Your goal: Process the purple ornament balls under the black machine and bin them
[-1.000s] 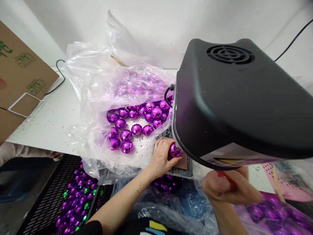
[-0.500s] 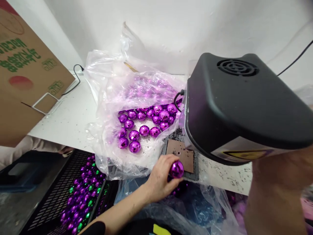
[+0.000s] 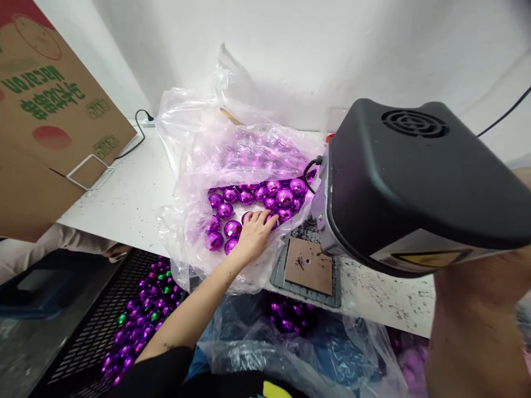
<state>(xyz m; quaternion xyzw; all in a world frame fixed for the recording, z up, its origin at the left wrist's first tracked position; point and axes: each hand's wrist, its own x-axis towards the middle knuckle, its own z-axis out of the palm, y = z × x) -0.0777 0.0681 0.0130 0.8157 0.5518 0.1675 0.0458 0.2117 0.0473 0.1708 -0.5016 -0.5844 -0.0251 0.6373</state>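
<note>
My left hand (image 3: 254,236) reaches into the clear plastic bag (image 3: 186,166), its fingers curled over shiny purple faceted balls. It has hold of one purple ball (image 3: 271,219), mostly covered by the fingers. More purple balls (image 3: 285,197) lie around it. On the right, my right hand (image 3: 483,276) is blurred close to the camera, below the black machine housing (image 3: 418,182); its fingers are hidden. Under the machine's front is a brown square plate (image 3: 307,265) with a small hole, lying on a dark base (image 3: 286,279). No ball sits on that plate.
A cardboard box (image 3: 53,138) leans at the left beside a black cable (image 3: 139,138). Below the table edge stand a black crate (image 3: 78,342) of purple and green balls and an open plastic bag (image 3: 257,354) with purple balls. Another person's sleeve (image 3: 70,243) shows at left. Dark shavings speckle the table.
My left hand has let go of the ball it held at the plate's front edge and moved up and left into the bag. The view has shifted slightly. The plate now shows fully.
</note>
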